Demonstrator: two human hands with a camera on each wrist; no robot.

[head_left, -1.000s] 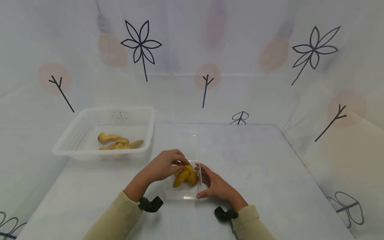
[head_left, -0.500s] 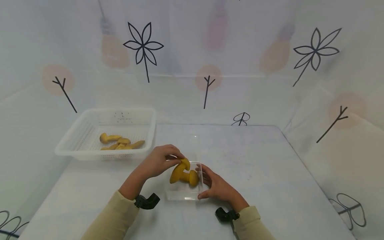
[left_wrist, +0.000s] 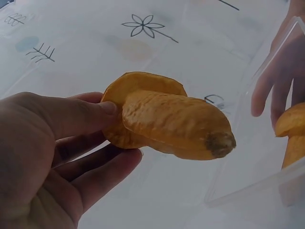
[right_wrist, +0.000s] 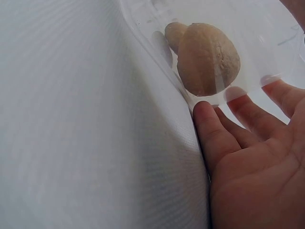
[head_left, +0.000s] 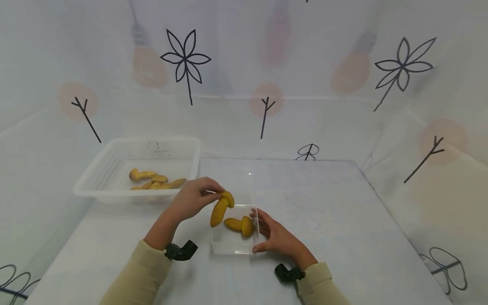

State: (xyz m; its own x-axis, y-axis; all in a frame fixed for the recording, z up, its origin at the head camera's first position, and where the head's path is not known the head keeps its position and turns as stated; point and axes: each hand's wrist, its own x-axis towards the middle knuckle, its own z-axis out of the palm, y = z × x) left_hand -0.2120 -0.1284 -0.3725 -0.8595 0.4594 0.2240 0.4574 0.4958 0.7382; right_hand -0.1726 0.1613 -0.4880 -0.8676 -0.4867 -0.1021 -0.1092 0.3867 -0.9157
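My left hand pinches a yellow king oyster mushroom by its cap, thumb on one side and fingers behind. In the left wrist view its thick stem points right, with a dark spot at the end. The mushroom hangs over the left edge of a clear plastic box. Inside the box another yellow mushroom lies on its side, cap to the right. My right hand rests against the box's right side; in the right wrist view extended fingers touch the clear wall beside the mushroom cap.
A white perforated basket stands at the back left, with several yellow mushrooms in it. The white table reaches back to a patterned cloth that hangs around it.
My left hand has lifted the mushroom up and left from the other one, to the box's left edge. The right hand has stayed at the box.
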